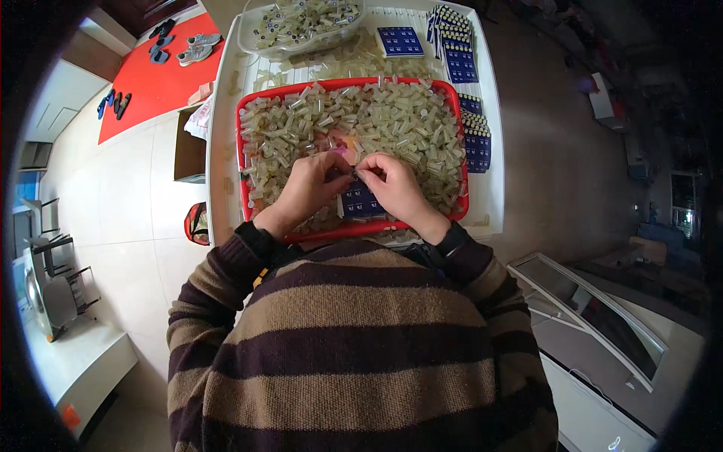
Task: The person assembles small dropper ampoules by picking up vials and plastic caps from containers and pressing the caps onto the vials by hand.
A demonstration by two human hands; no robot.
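Note:
My left hand [316, 184] and my right hand [393, 184] meet over the near middle of a red-rimmed tray [239, 177]. Thumb and fingers of each are pinched together, fingertips almost touching. Whatever small thing lies between them is too small to make out. Just below the fingertips sits a dark blue sheet of labels [358, 202], partly covered by my hands. Small clear yellowish plastic tubes [410, 124] fill the tray in a heap around both hands. A pink and orange patch of the tray's bottom shows just beyond my fingers.
A clear plastic tub [282, 51] of tubes with dark labels stands at the far left of the white table [493, 196]. A blue label stack [399, 41] lies at the back. More blue sheets [459, 60] line the right side. An open cardboard box [190, 151] stands left.

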